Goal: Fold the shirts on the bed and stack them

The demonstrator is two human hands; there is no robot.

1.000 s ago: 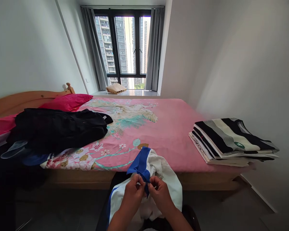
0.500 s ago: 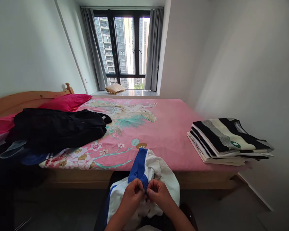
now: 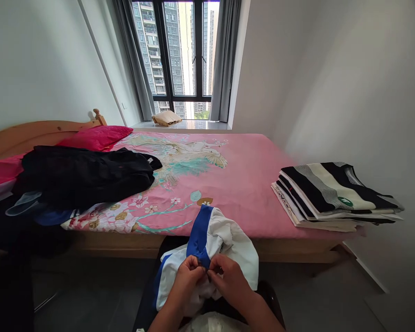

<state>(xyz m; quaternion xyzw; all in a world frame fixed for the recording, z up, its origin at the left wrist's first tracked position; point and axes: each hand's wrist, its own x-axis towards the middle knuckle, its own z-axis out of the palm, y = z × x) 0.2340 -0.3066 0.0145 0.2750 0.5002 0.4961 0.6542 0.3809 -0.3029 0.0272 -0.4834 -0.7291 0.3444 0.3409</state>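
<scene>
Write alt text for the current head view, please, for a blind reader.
A person's left hand and right hand pinch a blue-and-white garment beside a pink-covered bed. Dark clothes lie at the left, folded clothes at the right, with a window behind.

Bare hands [image 3: 187,276], bare forearms [image 3: 171,310], dark trousers [image 3: 147,295]

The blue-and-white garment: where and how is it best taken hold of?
Probably by the near end of the blue band on the blue-and-white garment, pinched from left and right: that strip looks narrow and fairly flat, while the white cloth beside it bunches in loose folds. The left hand and right hand meet there.
</scene>
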